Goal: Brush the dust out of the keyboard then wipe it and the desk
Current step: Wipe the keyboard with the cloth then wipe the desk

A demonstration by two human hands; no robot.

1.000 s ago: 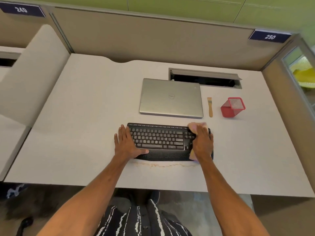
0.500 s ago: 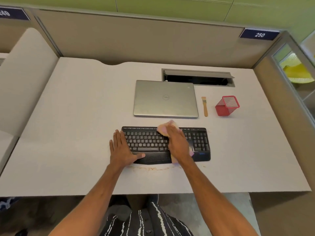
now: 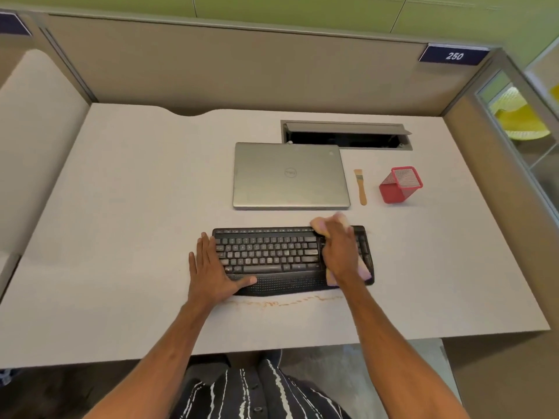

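Observation:
A black keyboard (image 3: pixel 272 255) lies on the light grey desk (image 3: pixel 121 207) in front of me. My left hand (image 3: pixel 211 270) lies flat on its left end, fingers straight, thumb on the wrist rest. My right hand (image 3: pixel 340 252) presses a pink cloth (image 3: pixel 320 223) onto the keyboard's right part, over the number pad. The cloth shows beyond the fingertips and under the wrist. A thin line of brownish dust (image 3: pixel 284 303) runs along the desk just in front of the keyboard. A small wooden brush (image 3: pixel 360 186) lies on the desk right of the laptop.
A shut silver laptop (image 3: pixel 290 176) lies behind the keyboard. A red mesh pen holder (image 3: pixel 400 184) stands to the brush's right. An open cable slot (image 3: pixel 344 136) is cut into the desk at the back. Partition walls close off the back and right sides.
My right hand swept the cloth from the keyboard's right end to its middle, then back to the right end. My left hand stayed in place.

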